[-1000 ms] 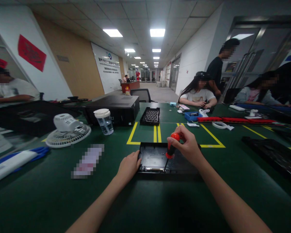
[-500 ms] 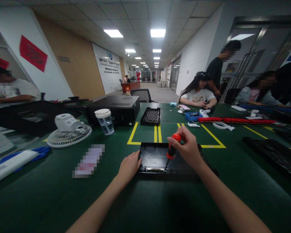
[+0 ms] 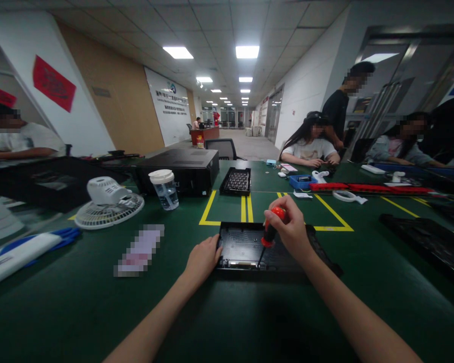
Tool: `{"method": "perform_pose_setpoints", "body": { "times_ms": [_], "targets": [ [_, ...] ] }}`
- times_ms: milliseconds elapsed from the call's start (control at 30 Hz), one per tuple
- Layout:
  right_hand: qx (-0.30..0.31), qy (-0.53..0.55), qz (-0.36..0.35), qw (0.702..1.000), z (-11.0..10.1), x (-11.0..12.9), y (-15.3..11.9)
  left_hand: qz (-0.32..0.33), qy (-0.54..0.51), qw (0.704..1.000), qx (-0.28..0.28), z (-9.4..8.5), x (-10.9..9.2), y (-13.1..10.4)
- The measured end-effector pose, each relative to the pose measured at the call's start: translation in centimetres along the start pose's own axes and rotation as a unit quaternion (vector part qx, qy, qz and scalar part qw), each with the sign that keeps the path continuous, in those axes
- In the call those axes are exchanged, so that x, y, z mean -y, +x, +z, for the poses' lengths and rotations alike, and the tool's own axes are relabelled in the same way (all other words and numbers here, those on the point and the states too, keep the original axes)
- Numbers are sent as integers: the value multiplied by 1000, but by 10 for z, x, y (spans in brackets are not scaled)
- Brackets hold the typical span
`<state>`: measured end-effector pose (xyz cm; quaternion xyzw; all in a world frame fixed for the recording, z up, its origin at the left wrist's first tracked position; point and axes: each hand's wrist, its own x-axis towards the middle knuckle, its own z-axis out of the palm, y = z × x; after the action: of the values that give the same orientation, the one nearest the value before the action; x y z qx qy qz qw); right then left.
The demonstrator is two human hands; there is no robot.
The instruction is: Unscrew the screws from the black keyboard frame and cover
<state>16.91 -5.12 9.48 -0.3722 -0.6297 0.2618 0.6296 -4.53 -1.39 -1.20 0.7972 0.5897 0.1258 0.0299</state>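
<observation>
A black plastic panel (image 3: 242, 242) lies on the green table in front of me. My left hand (image 3: 204, 257) grips its left edge, fingers together along the rim. My right hand (image 3: 289, 224) is closed round the red and black handle of a screwdriver (image 3: 268, 234). The screwdriver leans a little, its shaft pointing down and its tip at the panel's surface near the lower edge. Whether the tip sits on a screw is too small to tell.
Left of the panel are a pixelated flat item (image 3: 139, 251), a lidded cup (image 3: 164, 189) and a white fan (image 3: 109, 201). Behind stand a black case (image 3: 177, 169) and a black tray (image 3: 235, 181). Another black panel (image 3: 427, 242) lies right. People sit across the table.
My right hand and the top of the screwdriver handle have shifted very slightly; the tip stays at the same spot. My left hand keeps its place on the panel.
</observation>
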Motion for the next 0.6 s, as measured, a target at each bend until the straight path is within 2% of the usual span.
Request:
{"method": "perform_pose_setpoints", "body": {
  "times_ms": [167,267,400,600],
  "targets": [
    [60,198,58,977,3,-3,1,0,-1,1000,1,1,0,0],
    [96,269,82,955,2,-3,1,0,1,1000,0,0,0,0],
    [128,293,96,943,0,-3,2,1,2,1000,-2,0,0,0],
    [144,287,96,942,-3,-8,1,5,7,1000,-4,1,2,1]
  ]
}}
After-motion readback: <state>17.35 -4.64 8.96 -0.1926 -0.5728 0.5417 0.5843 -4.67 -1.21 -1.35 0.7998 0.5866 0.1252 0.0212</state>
